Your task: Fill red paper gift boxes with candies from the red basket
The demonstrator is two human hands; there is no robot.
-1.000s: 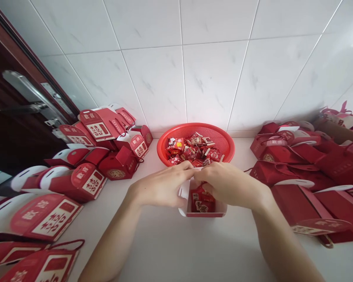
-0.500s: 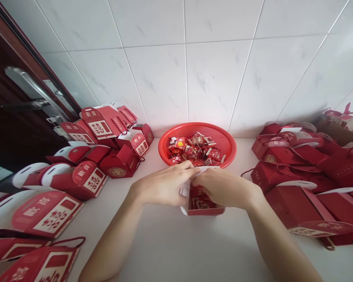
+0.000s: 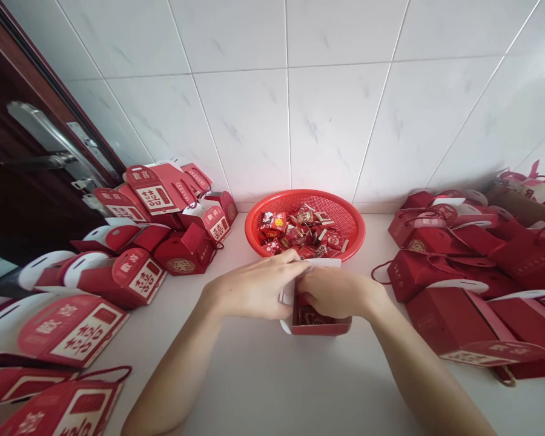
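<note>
An open red gift box (image 3: 322, 329) stands on the white surface in front of me, its white-lined flaps raised. Red-wrapped candies (image 3: 311, 315) lie inside it. My left hand (image 3: 254, 287) grips the box's left side, thumb near the front and fingers at the back edge. Reaching in from the right, my right hand (image 3: 333, 290) has its curled fingers down inside the box over the candies; the fingertips are hidden, so what they hold does not show. Just behind the box sits a red plastic basket (image 3: 356, 233) with several wrapped candies in it.
Red gift boxes (image 3: 118, 272) with double-happiness prints are stacked along the left. More red boxes (image 3: 458, 321) crowd the right side. A tiled wall (image 3: 331, 133) rises behind the basket, and a dark door with a metal handle (image 3: 49, 139) is at the far left.
My right hand has gone a little deeper into the box, its fingers more curled. The box has shifted very slightly right and nearer; my left hand stays on its side.
</note>
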